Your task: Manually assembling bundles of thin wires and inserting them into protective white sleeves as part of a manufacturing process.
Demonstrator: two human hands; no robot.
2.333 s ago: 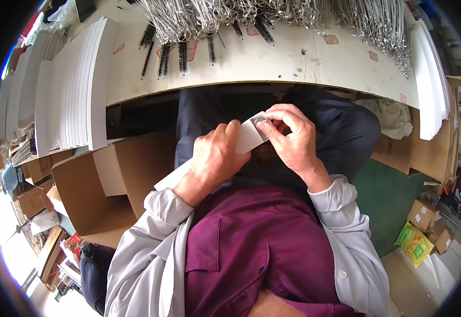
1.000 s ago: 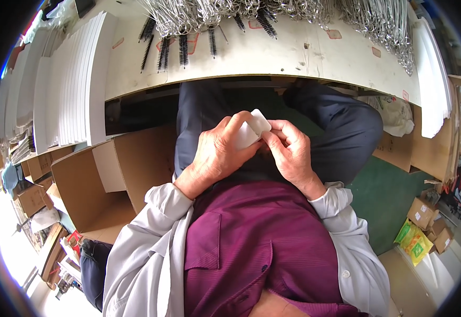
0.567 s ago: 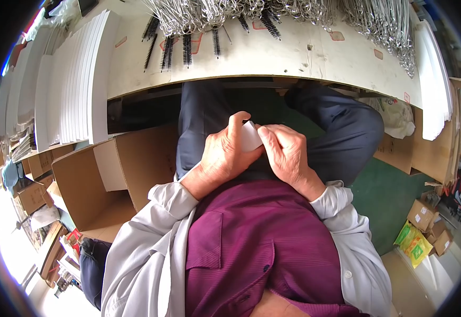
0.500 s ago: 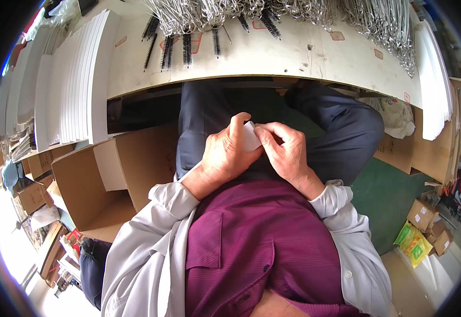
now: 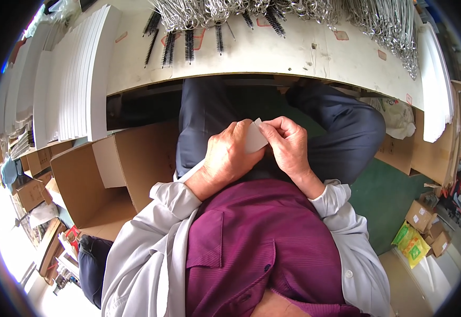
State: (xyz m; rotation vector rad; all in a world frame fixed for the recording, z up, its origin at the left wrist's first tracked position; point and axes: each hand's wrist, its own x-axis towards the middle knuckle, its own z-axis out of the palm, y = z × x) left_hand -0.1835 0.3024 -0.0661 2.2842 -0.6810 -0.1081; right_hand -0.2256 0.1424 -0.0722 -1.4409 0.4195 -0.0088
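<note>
In front of my belly, above my lap, my left hand (image 5: 231, 151) is wrapped round a narrow white cardboard box (image 5: 255, 139). Its end shows between my two hands, with a small pointed flap at the top. A white edge also shows by my left wrist, and the stretch between is hidden by the hand. My right hand (image 5: 290, 147) pinches the corner of the box's end between thumb and fingers.
On the white table (image 5: 272, 58) lie black bristle brushes (image 5: 189, 46) and a heap of looped metal wires (image 5: 293, 11). Stacked white cartons (image 5: 77, 74) stand at left, more white sheets (image 5: 435, 84) at right. An open brown box (image 5: 148, 158) sits beside my left leg.
The right fingers have shifted slightly up and curled in at the box's end. More of the white end now shows, with its flap pointing up. My left thumb has lowered onto the box.
</note>
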